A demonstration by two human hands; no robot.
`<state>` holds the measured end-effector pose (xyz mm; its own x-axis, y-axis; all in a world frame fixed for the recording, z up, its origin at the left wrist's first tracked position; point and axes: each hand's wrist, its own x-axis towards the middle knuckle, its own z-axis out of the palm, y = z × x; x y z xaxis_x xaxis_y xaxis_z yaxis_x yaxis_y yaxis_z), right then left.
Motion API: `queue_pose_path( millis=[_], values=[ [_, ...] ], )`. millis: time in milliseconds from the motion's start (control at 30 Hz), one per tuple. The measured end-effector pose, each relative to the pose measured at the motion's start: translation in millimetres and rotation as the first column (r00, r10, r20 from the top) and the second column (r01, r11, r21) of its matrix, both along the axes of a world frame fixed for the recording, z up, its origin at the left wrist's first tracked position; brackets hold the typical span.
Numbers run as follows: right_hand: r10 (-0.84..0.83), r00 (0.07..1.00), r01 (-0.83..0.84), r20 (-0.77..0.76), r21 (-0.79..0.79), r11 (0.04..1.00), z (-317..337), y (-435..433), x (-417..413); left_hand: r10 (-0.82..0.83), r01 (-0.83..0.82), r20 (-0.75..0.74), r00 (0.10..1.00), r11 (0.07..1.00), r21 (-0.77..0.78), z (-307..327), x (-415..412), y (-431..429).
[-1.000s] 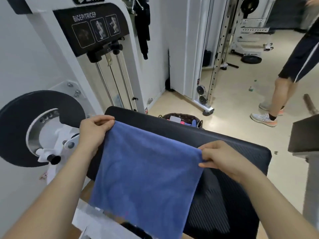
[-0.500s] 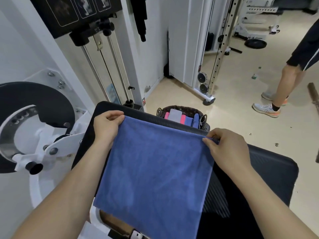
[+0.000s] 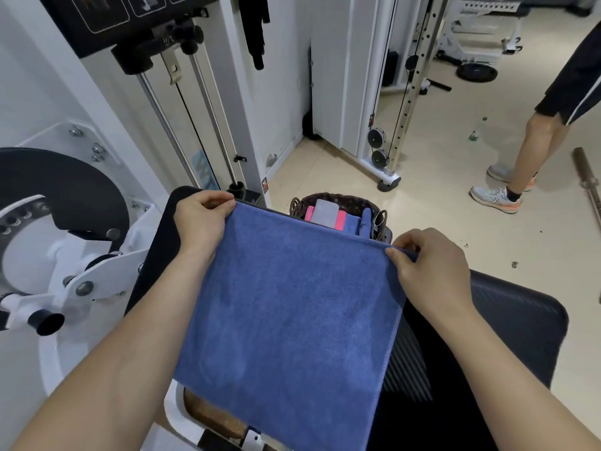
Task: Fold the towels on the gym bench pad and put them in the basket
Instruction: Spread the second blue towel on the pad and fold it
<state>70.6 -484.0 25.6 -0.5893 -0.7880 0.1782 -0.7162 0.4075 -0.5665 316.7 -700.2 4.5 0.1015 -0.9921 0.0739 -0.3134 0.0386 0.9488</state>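
- Reading first: the black panel (image 3: 107, 11) at the top of the machine (image 3: 81, 288) only shows little figure pictures from here, and I can't make out any lettering. There's a small red sticker (image 3: 265, 185) at the foot of the column that's too tiny to read.
- My left hand (image 3: 203, 219) pinches the far left corner of the towel (image 3: 292, 314), with the thumb on top and the fingers curled under.
- My right hand (image 3: 429, 265) pinches the far right corner between thumb and forefinger.
- The towel is blue, soft and fuzzy, and roughly square. It's spread flat over the left part of the bench pad (image 3: 507, 327), and its near edge hangs off the pad.
- The bench pad is black vinyl with rounded corners and fine ribbing on the right side.
- The basket (image 3: 341, 198) is dark woven wicker with metal ring handles. It sits on the floor (image 3: 439, 222) just past the pad's far edge.
- The folded towels (image 3: 323, 211) stand inside it, grey, pink and blue side by side.
- The machine is glossy white metal with bolts, chrome guide rods and a big black disc (image 3: 65, 196).
- The room is a gym with white walls and a beige floor. A cable rack (image 3: 409, 86) stands behind, a weight plate (image 3: 476, 73) and a bottle (image 3: 475, 130) are further back, and another person (image 3: 533, 148) in a white sneaker (image 3: 496, 196) is on the right.
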Motion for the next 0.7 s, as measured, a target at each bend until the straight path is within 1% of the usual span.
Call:
queue_pose_path(
  millis=[67,133,233,267,333,400,467,533,567,633,700],
  values=[
    [-0.007,1.000,0.007,-0.009,0.013,1.000,0.3,-1.3,1.0,-0.013,0.013,0.037,0.999,1.000,-0.021,0.0,-2.1,-0.9],
    [-0.001,0.999,0.002,-0.053,0.022,1.000,-0.9,0.4,4.0,-0.042,0.044,0.069,0.997,0.998,-0.032,1.4,-2.9,0.6],
    [0.028,0.975,-0.034,-0.223,-0.026,0.999,-0.8,11.7,10.8,-0.073,0.080,0.086,0.994,0.994,-0.076,7.9,5.3,12.1],
    [0.066,0.959,-0.085,-0.274,-0.057,0.995,0.4,17.6,14.5,-0.069,0.077,0.088,0.994,0.993,-0.086,10.1,12.8,21.4],
    [0.207,0.915,-0.251,-0.346,-0.089,0.964,0.4,32.8,28.1,-0.057,0.067,0.112,0.992,0.995,-0.080,9.8,34.1,50.8],
    [0.393,0.821,-0.447,-0.415,-0.036,0.894,-8.7,52.0,51.2,-0.026,0.030,0.143,0.989,0.999,-0.031,-2.0,61.9,90.8],
    [0.570,0.679,-0.601,-0.463,0.095,0.793,-26.2,72.8,80.0,0.026,-0.032,0.186,0.982,0.999,0.028,-25.7,91.0,129.3],
    [0.704,0.549,-0.697,-0.452,0.218,0.683,-47.4,91.6,104.0,0.065,-0.089,0.241,0.968,0.992,0.092,-54.3,115.9,157.8],
    [0.747,0.503,-0.723,-0.435,0.262,0.640,-57.4,99.4,112.2,0.064,-0.100,0.276,0.959,0.988,0.119,-68.2,126.1,168.0],
    [0.788,0.454,-0.743,-0.415,0.311,0.592,-74.0,110.1,120.9,0.047,-0.109,0.338,0.940,0.980,0.166,-89.4,140.6,181.5],
    [0.803,0.434,-0.751,-0.410,0.328,0.573,-84.9,116.3,123.9,0.034,-0.110,0.341,0.940,0.972,0.207,-102.3,148.6,188.2]
  ],
)
